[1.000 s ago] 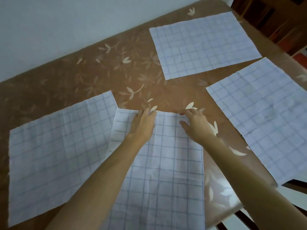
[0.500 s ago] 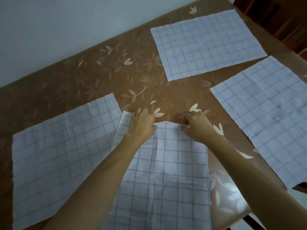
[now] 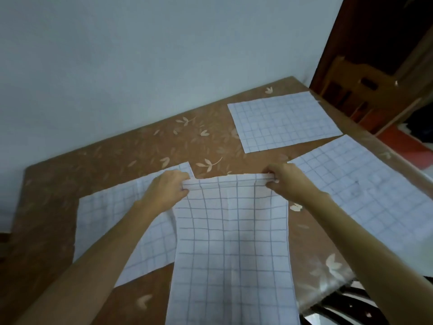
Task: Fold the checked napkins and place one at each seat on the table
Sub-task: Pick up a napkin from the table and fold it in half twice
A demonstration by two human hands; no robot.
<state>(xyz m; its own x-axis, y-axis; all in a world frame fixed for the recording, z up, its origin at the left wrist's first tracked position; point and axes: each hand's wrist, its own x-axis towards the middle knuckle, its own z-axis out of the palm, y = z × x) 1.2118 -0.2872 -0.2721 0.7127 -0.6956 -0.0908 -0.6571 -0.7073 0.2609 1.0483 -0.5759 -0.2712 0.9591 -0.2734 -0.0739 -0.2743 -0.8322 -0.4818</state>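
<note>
**Layout, left to right.** The left napkin [image 3: 121, 226] lies flat and unfolded on the table [image 3: 70, 184]. Its right part runs under the left forearm and under the edge of the held napkin [image 3: 232, 242]. The left hand [image 3: 167, 191] has its fingers curled and pinches the far left corner of the held napkin. The held napkin spans the gap between both hands. Its far edge appears raised off the table and slightly rolled, and its near end runs out of view at the bottom. The right hand [image 3: 284, 181] pinches the far right corner, fingers clenched on the cloth. The far napkin [image 3: 283, 120] lies flat near the wall side, apart from the others. The right napkin [image 3: 365, 191] lies flat at the right edge of the table. A chair [image 3: 365, 90] stands beyond the far right corner.

**Step in hand.** This appears to be the first fold of the held napkin. Both far corners are gripped and no fold is yet complete. The other three napkins remain unfolded, so the task is at an early stage.

**Next move.**
1. Carry both corners toward the near edge at equal height.
2. Align the checked lines edge to edge.
3. Lay the cloth down and press the crease flat.

**Caution.** Unequal pull would likely skew the fold. The overlap may drag the left napkin.
</note>
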